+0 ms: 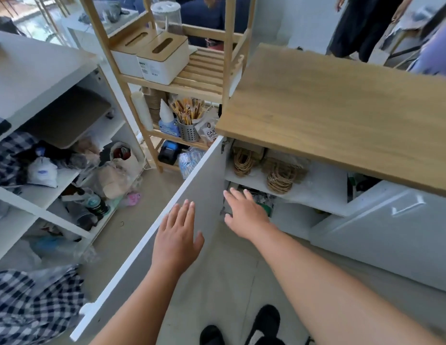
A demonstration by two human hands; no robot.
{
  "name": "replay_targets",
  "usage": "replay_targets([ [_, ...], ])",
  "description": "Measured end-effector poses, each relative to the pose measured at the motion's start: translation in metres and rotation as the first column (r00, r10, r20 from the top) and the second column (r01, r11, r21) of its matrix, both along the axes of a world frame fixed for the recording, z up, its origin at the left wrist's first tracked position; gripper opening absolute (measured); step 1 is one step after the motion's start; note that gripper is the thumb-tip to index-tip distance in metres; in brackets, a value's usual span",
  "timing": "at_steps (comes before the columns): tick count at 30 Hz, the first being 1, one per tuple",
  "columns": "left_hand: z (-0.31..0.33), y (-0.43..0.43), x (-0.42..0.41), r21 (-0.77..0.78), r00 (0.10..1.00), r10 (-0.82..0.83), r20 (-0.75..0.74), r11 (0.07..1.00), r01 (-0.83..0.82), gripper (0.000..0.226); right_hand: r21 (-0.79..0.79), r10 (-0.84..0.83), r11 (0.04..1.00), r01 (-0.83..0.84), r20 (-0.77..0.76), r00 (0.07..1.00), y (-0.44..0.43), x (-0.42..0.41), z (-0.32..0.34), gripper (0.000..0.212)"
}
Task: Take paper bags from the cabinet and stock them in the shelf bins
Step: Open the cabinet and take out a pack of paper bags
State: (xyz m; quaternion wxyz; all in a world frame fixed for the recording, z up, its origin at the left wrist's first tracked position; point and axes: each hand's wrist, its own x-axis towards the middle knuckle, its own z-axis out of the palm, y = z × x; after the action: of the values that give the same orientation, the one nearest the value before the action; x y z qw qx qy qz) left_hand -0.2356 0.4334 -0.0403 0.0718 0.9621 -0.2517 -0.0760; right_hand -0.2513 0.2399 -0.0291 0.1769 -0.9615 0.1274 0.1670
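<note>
Under a wooden countertop (341, 108) stands a white cabinet with its left door (167, 230) swung wide open. On its upper inner shelf (314, 188) lie stacks of brown paper bags (279, 175) with twisted rope handles, a second stack (244, 158) to their left. My left hand (178, 235) is open, fingers spread, resting against the open door's inner face. My right hand (247, 215) is open and stretched toward the cabinet opening, just below the shelf with the bags, holding nothing. The lower compartment behind it is dark and cluttered.
A bamboo shelf rack (167, 83) behind the door carries two white tissue boxes (162, 58), a metal cutlery holder (188, 131) and packets. A white open shelving unit (42, 170) full of bags and clothes fills the left. A second cabinet door (391, 230) is ajar on the right. Another person stands at the far top right.
</note>
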Motion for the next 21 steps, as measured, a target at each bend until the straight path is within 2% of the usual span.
replay_targets([
  [4,0.007,-0.054,0.005,-0.039,0.994,-0.084,-0.068,0.996,0.082,0.076,0.084,-0.144,0.986,0.146,-0.023,0.989,-0.068,-0.024,-0.003,0.066],
  [10,0.01,-0.125,0.001,-0.091,0.988,-0.093,-0.123,0.992,0.082,0.074,0.161,-0.274,0.946,0.281,-0.064,0.96,-0.151,-0.052,-0.012,0.065],
  [14,0.006,-0.158,-0.003,-0.122,0.979,-0.064,-0.192,0.992,0.041,0.071,0.211,-0.323,0.919,0.334,-0.085,0.942,-0.181,-0.062,-0.024,0.066],
  [21,-0.009,-0.189,0.013,-0.088,0.952,-0.077,-0.296,0.995,0.053,0.07,0.275,-0.4,0.868,0.414,-0.107,0.91,-0.207,-0.057,-0.034,0.066],
])
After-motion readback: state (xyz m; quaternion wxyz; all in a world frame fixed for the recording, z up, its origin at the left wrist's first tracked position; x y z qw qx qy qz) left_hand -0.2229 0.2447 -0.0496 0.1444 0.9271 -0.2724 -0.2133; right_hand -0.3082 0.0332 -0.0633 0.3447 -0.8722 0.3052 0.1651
